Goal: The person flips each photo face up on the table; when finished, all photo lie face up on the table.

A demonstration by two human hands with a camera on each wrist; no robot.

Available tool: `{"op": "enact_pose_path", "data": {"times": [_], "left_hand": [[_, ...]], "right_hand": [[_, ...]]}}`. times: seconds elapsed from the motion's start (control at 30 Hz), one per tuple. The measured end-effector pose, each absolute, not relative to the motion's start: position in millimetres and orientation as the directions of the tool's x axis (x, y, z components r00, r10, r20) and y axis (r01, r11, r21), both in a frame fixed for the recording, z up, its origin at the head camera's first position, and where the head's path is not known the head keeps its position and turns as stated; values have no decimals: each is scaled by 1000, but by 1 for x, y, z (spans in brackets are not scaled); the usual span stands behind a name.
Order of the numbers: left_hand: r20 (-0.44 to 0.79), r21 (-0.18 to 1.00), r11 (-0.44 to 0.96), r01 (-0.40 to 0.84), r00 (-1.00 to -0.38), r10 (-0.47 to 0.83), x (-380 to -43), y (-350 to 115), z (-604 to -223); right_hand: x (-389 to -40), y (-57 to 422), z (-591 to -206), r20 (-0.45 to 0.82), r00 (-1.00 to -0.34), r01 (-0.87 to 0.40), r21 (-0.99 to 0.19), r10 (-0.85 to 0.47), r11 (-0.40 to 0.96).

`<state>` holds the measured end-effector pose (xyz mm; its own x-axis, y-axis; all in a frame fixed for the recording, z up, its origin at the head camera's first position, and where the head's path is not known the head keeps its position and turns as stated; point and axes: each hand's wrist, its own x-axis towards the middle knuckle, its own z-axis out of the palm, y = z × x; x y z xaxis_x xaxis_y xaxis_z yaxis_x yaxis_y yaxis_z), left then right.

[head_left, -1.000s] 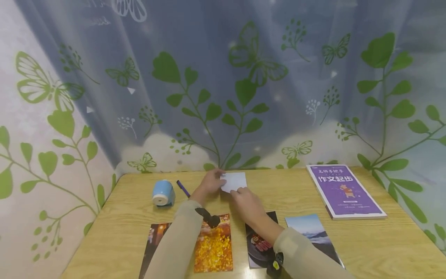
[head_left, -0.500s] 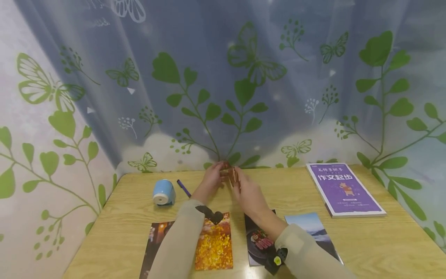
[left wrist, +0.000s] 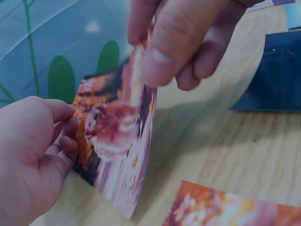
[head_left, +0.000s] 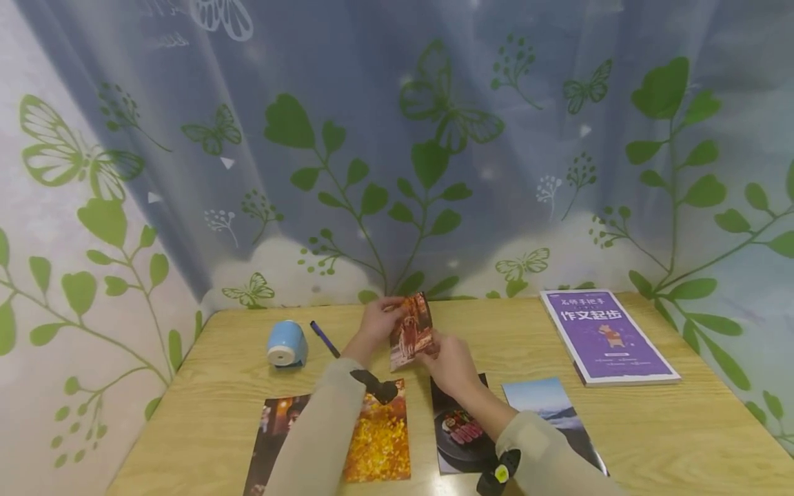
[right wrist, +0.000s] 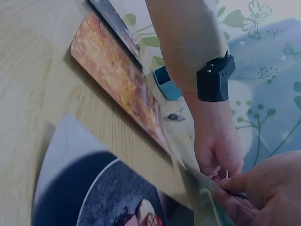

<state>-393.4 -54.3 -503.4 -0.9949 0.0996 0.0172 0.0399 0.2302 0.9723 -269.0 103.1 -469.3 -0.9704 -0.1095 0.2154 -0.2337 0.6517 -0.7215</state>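
Observation:
Both hands hold one small photo print [head_left: 414, 329] over the far middle of the table, its picture side toward the head camera. Its picture is orange and brown, with a reddish-brown, animal-like figure. My left hand [head_left: 380, 324] pinches the left edge, its fingertips partly behind the print in the left wrist view. Across from it, my right hand [head_left: 454, 362] grips the right edge between thumb and fingers. The print is tilted and slightly bowed. Nearer me lie a golden-leaf photo [head_left: 381, 441] and a photo of food on a dark plate [head_left: 462, 441].
A dark photo [head_left: 273, 430] lies at the near left, partly under the left sleeve. Right of the food photo is a mountain-and-sky photo [head_left: 546, 406]. A blue pencil sharpener [head_left: 287, 343] and a pen [head_left: 324, 339] are at the left, a purple book [head_left: 611, 337] far right. A patterned curtain [head_left: 347, 172] hangs behind.
A second ago the print's white back showed. The hands turned it through edge-on, and now its picture side shows. The photos on the table stayed put.

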Motion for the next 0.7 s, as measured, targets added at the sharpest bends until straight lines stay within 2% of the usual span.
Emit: {"op": "enact_pose_path", "data": {"times": [0.37, 0.53, 0.7], "left_hand": [[7, 960, 274, 54, -986, 169, -388, -50, -511], [38, 938, 334, 96, -984, 175, -388, -53, -516], [46, 936, 336, 102, -984, 172, -384, -55, -513]], "right_hand": [[-273, 113, -481, 81, -994, -106, -681, -69, 724], [-274, 114, -483, 33, -996, -83, -685, -83, 724], [-276, 115, -484, 46, -994, -106, -689, -103, 717]]}}
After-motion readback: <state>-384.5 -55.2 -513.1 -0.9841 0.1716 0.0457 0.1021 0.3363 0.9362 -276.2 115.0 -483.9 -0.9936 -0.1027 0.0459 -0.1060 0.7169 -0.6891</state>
